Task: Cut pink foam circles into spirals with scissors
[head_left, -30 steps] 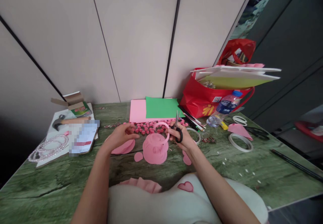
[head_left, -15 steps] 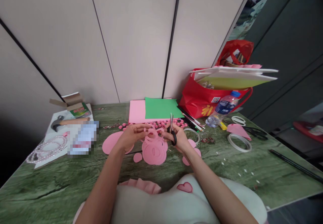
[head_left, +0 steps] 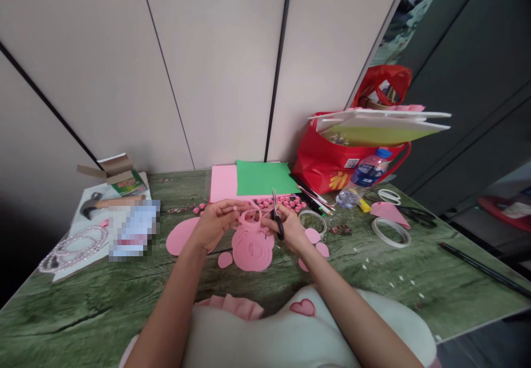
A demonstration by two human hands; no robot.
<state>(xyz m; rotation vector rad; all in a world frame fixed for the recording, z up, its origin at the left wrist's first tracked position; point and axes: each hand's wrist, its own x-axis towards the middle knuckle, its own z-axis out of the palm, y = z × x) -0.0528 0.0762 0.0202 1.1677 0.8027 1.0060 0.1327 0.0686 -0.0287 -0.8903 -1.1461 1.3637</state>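
My left hand pinches a thin curled pink paper strip, closed between thumb and fingers. Black-handled scissors are in my right hand, their blades pointing up and away from me. Its fingertips also reach the right side of the strip; whether they grip it I cannot tell. Just below both hands lies a pile of pink paper cutouts with rounded outlines. A pink oval sits partly under my left wrist, and a small pink circle lies beside the pile. Small pink pieces rest right of my right wrist.
Pink beads and a green sheet lie behind my hands. Rightward are tape rolls, a water bottle and a red bag. A hammer and bead strings lie left. A white cushion-like shape is in front of me.
The curled strip has turned and opened into a wider loop between my hands. My right hand and the scissors have shifted slightly left and tilted. The whole view has drifted a little.
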